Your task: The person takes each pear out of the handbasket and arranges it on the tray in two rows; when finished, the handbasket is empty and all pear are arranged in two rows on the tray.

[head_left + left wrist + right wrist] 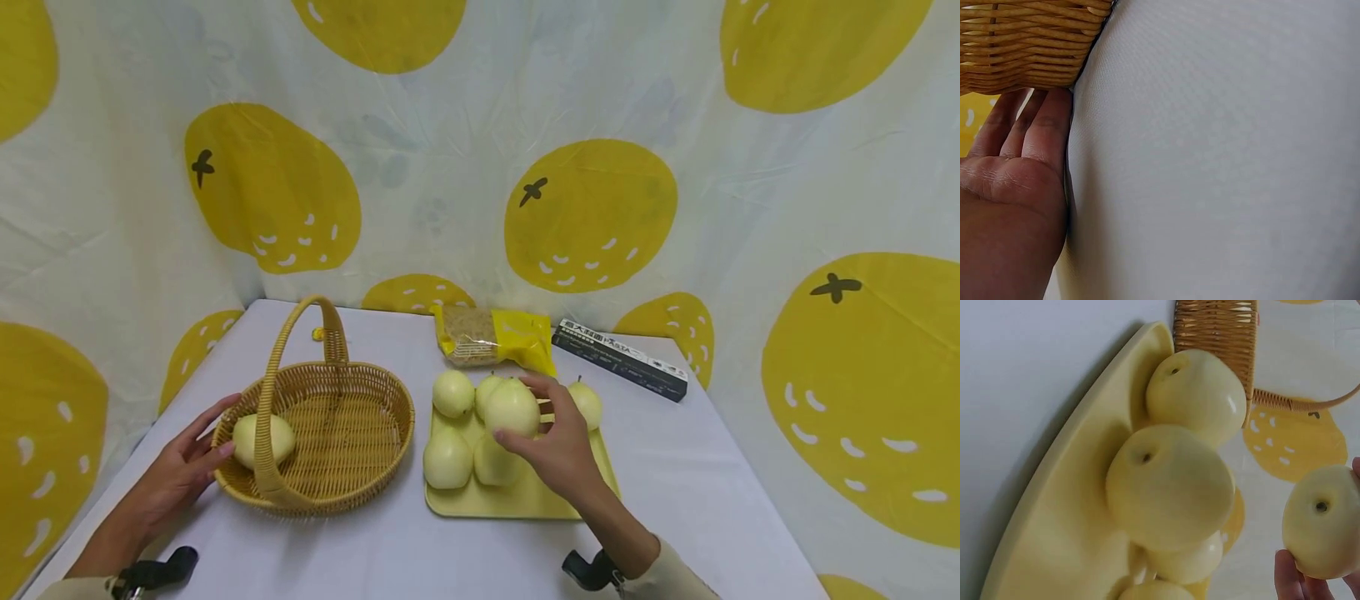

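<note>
My right hand [558, 450] holds a pale yellow-green pear [512, 408] above a cream tray [551, 504], fingers and thumb around its sides. In the right wrist view this pear [1319, 528] is apart from the others. Several pears [447, 458] stay on the tray, partly covered by the hand and held pear. Left of the tray stands a wicker basket [352, 450] with a tall arched handle. One pear [281, 440] lies inside at its left end. Against the basket's left outer side rests my left hand [174, 479], its fingers fairly straight along the wicker [1029, 56].
Behind the tray lies a yellow food bag [517, 333] with a see-through window. A long black pasta box [622, 362] lies at the back right. A small yellow object [318, 334] sits behind the basket. Fruit-patterned cloth [450, 200] hangs behind the table.
</note>
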Demonstrator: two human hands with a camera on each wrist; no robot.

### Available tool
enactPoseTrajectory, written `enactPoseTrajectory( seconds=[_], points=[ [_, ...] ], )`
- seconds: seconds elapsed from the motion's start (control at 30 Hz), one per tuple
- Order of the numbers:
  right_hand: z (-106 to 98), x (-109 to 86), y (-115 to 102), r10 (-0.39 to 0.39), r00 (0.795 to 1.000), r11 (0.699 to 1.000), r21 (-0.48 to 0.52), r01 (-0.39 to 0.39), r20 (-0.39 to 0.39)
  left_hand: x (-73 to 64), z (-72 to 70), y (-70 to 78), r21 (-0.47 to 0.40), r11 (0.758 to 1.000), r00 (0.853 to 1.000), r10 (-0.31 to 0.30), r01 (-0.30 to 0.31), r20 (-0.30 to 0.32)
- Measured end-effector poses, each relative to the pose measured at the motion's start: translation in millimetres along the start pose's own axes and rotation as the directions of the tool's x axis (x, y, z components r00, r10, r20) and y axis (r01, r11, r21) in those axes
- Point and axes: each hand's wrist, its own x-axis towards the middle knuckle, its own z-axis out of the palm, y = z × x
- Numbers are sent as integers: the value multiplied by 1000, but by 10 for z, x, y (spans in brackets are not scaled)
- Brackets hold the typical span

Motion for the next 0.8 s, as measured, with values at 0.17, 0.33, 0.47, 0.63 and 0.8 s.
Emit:
enactPoseTrajectory(
  seconds=[0.17,0.33,0.47,0.63,0.8],
  points=[
    [-136,-36,129,43,999,998,-52,-44,-11,-2,-3,-1,-1,1000,1000,-5,5,-7],
    [-249,-73,248,109,994,989,-96,-111,-23,3,-6,-11,-22,999,1000,24,-24,12],
    [-333,-91,322,146,989,982,-120,-148,-24,5,-5,-5,-5,1000,1000,13,-13,9],
    [-408,-105,397,203,979,968,-151,-202,-9,6,-5,5,26,999,1000,-22,22,-8],
    [-439,-125,471,283,959,944,-185,-273,29,-3,7,6,12,1000,1000,-17,17,-5]
  ],
)
